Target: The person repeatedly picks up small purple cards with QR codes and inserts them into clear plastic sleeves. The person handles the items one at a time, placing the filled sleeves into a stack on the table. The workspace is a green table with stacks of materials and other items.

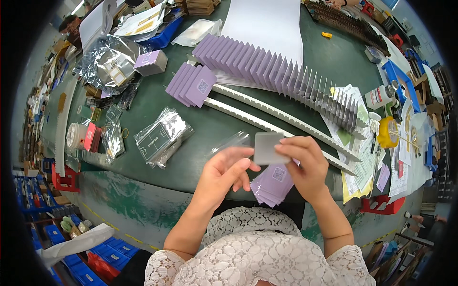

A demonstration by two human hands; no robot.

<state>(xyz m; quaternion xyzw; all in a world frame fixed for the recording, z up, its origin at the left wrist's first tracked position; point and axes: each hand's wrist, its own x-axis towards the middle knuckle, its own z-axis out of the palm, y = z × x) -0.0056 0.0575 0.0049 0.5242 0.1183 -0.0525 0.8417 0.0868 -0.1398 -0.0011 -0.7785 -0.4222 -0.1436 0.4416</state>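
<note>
Right hand [307, 167] pinches a grey card [268, 148], left hand [222, 175] fingers loosely spread; back cards [268, 66] stand racked, front rails [244, 117] mostly bare.

On our table [191, 177], we have a stack of cards [268, 190] at the near edge, with wrapped packs [160, 139] to its left. Slotted rails [248, 118] run from the centre toward the near right. Beyond them stands a row of cards [257, 66], with a paper sheet [262, 28] behind. Right of the rails, we see a tape roll [388, 132], a jar [380, 97] just beyond it.
</note>
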